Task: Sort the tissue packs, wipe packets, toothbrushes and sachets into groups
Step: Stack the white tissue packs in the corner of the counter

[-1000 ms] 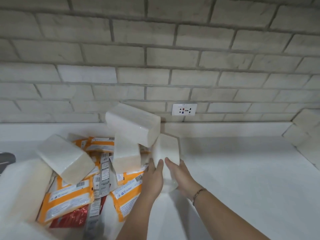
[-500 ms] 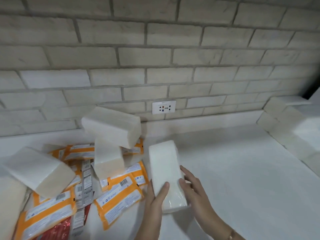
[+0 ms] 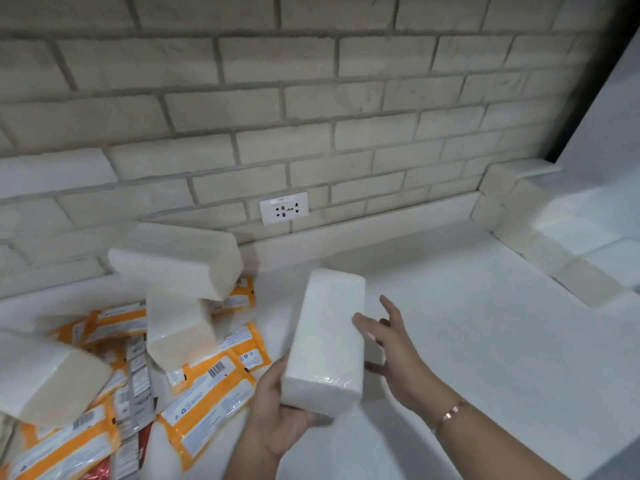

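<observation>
white counter [image 3: 485, 341] under a pale brick wall [image 3: 311, 98], socket [image 3: 284, 212] low on it; right stretch bare, no sorted group visible anywhere. sorting barely begun, by the look of it: one tissue pack [image 3: 327, 341] lifted clear above the counter, cradled from below in left hand [image 3: 277, 407], fingers curled round its near end. right hand [image 3: 394, 344] spread beside the pack, fingertips at its side, not gripping. left to do: mixed heap [image 3: 121, 358] with more tissue packs, orange wipe packets [image 3: 207, 403], grey strips and a red foil piece, maybe sachets. toothbrushes not made out.
</observation>
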A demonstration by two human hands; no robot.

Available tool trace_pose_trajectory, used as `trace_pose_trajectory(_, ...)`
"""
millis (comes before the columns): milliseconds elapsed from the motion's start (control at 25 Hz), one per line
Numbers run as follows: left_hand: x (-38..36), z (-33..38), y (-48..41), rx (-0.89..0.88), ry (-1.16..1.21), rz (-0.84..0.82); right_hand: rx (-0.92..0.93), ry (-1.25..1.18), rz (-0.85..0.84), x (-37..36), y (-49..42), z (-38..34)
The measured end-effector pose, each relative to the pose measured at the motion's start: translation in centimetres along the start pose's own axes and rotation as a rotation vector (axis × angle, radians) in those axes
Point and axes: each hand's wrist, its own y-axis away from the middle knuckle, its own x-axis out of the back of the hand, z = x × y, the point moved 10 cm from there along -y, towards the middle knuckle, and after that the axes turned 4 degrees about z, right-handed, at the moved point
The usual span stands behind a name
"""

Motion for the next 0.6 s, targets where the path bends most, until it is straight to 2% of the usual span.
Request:
trace_pose_trajectory(120, -2.9, -1.1, -0.3, 0.109, -0.005, -0.163, -0.208, -0.266, -0.102, 0.9, -1.5, -0.4)
trace_pose_trajectory(240, -4.5, -2.8, -0.9, 0.193, 0.008, -0.204, -0.2, -0.322, -0.061, 2.8, -2.3, 0.2)
trace_pose_trajectory(400, -2.1, -3.8, -3.0, 0.13, 0.095, 0.101, -0.032, -0.369, 0.122, 7.2, -3.9, 0.4)
trace_pose_trajectory(480, -1.5, -4.0, -3.5, 0.057, -0.062, 0.215, 0.039, -0.348, 0.217, 8.7, -4.3, 0.9)
trace_pose_trajectory(600, -2.8, -4.2, -4.3, -0.073, -0.256, 0.287, 0.072, -0.347, 0.227, 9.0, -4.6, 1.6)
